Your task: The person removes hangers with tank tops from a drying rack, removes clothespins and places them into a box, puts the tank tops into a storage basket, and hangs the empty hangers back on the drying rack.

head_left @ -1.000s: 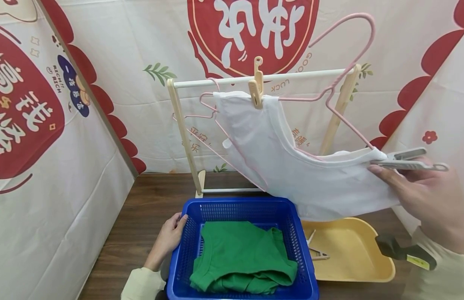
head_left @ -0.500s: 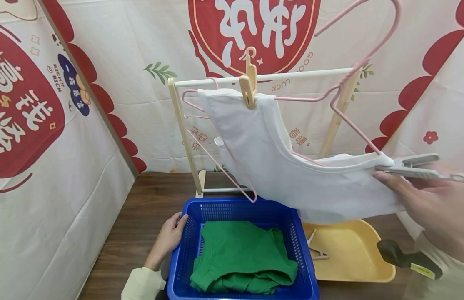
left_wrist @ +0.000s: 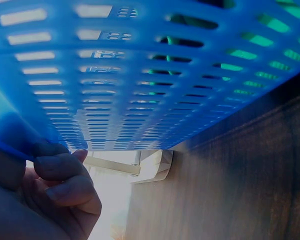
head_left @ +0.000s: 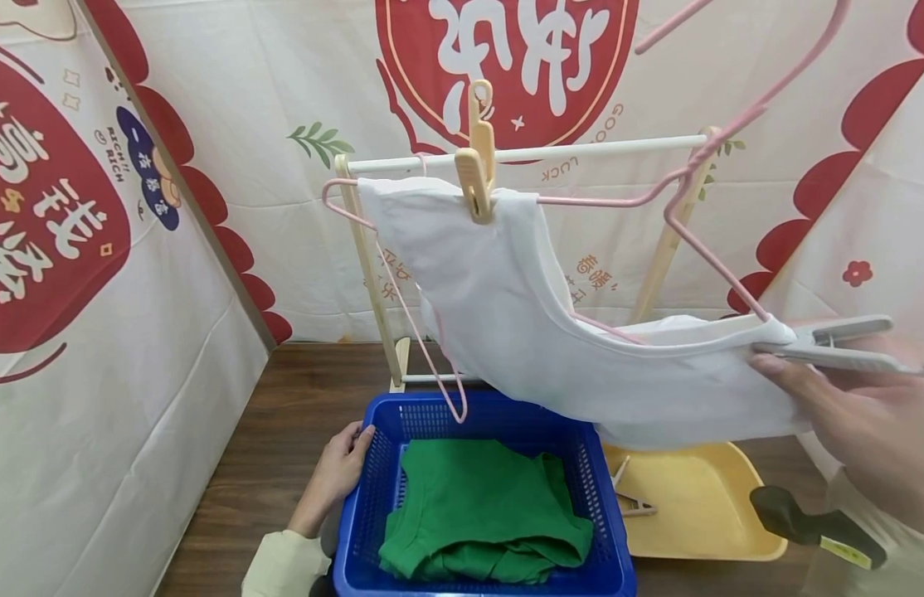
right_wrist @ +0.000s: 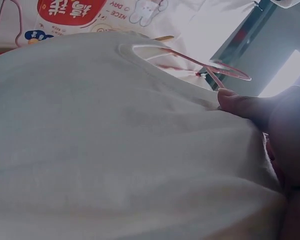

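In the head view my right hand (head_left: 872, 423) pinches one shoulder of a white shirt (head_left: 574, 356), at its neckline, together with a grey clothespin (head_left: 843, 356). The shirt hangs tilted on a pink wire hanger (head_left: 589, 201), whose hook rises toward the top right. A beige clothespin (head_left: 475, 178) is clipped on the other shoulder. In the right wrist view the shirt (right_wrist: 105, 130) fills most of the frame, and the thumb (right_wrist: 245, 107) presses at its collar. My left hand (head_left: 338, 464) grips the left rim of a blue basket (head_left: 350, 514); its curled fingers (left_wrist: 70, 187) show from below.
A folded green garment (head_left: 484, 506) lies in the basket. On the right stands a yellow tray (head_left: 708, 506) with a clothespin (head_left: 635, 504) in it. Behind the shirt is a drying rack (head_left: 604, 151), with another pink hook (head_left: 423, 163) on its rail. Printed cloth walls enclose the table (head_left: 283, 398).
My right hand has moved to the right, and the shirt and hanger shift with it and come nearer. The pink wire corner below swings left and down. The left hand stays put.
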